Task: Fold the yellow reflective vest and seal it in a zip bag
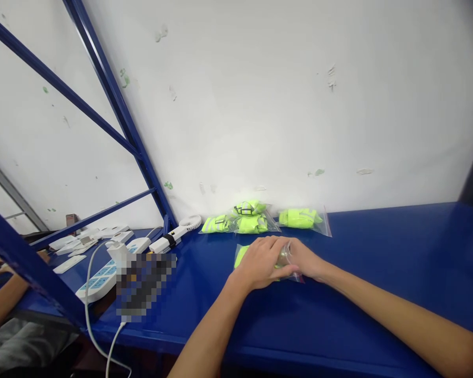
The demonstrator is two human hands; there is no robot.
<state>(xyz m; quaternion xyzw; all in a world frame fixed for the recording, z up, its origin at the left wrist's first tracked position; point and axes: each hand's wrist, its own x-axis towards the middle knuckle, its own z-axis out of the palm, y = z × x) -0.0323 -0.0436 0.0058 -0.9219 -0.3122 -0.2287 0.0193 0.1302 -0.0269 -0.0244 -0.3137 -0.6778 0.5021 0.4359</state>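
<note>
A clear zip bag with a folded neon-yellow reflective vest [242, 255] lies on the blue table, mostly covered by both hands. My left hand [260, 262] is over the bag, its fingers closed across the top and its thumb stretched toward the bag's right end. From the right, my right hand [305, 258] grips that end, where crumpled clear plastic and a reddish strip show. Its fingers are partly hidden behind the left hand. Beyond the hands, against the wall, several similar bagged vests [251, 224] are piled, and one more bagged vest [300, 218] lies to their right.
At left, a white power strip [102, 281] carries a plugged-in charger [119, 252] with a white cable. A small white fan [190, 222] lies near blue frame bars [114, 94]. A pixelated dark object [144, 286] is near the table's edge. Another person's arm [8, 299] shows far left.
</note>
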